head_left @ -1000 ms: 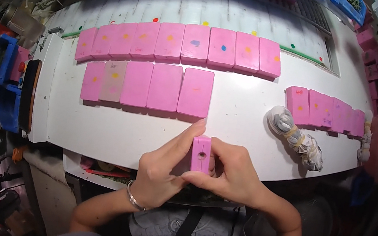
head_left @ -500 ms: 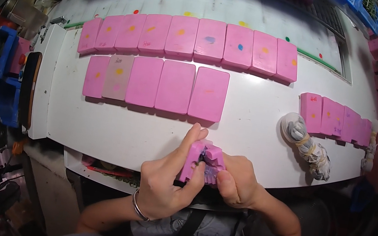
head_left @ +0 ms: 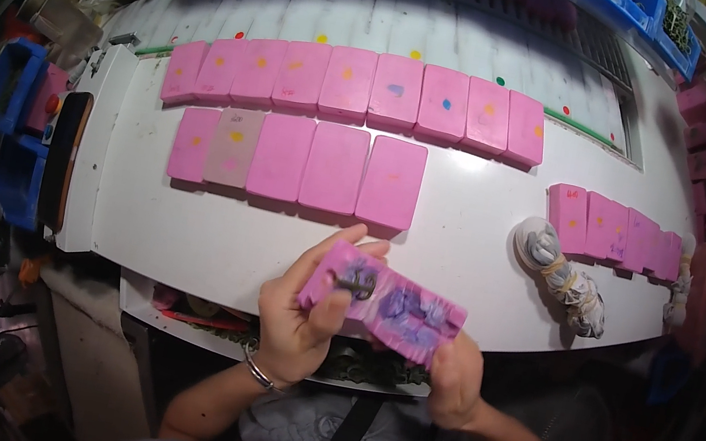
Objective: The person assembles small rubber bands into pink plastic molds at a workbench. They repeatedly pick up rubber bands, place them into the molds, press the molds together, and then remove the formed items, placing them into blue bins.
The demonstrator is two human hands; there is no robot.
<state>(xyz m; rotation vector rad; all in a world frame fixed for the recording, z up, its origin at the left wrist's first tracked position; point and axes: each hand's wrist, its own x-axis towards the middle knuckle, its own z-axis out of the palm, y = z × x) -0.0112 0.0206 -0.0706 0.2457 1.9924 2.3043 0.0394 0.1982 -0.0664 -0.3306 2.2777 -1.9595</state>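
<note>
Spread apart between my hands is a pink rubber mould (head_left: 419, 319), its inner faces up and stained bluish purple. My left hand (head_left: 290, 318) is closed around its left half, the thumb on the inner face. Under that thumb tip lies a small dark greenish piece (head_left: 358, 284), its exact shape blurred. My right hand (head_left: 456, 385) grips the lower right corner of the other half. The two halves meet or nearly meet in the middle; I cannot tell whether they are joined. Both hands are above the front edge of the white table (head_left: 458, 267).
Two rows of pink blocks (head_left: 350, 83) stand beyond my hands, one greyish block (head_left: 232, 147) among them. On the right are more pink blocks (head_left: 568, 219) and a cloth bundle (head_left: 565, 277) tied with bands. A drawer (head_left: 210, 332) with dark green bits sits below the edge.
The mould has gone from partly folded to spread wide, its right half swung out to the right with my right hand. The dark piece now shows plainly. The whole view has shifted slightly.
</note>
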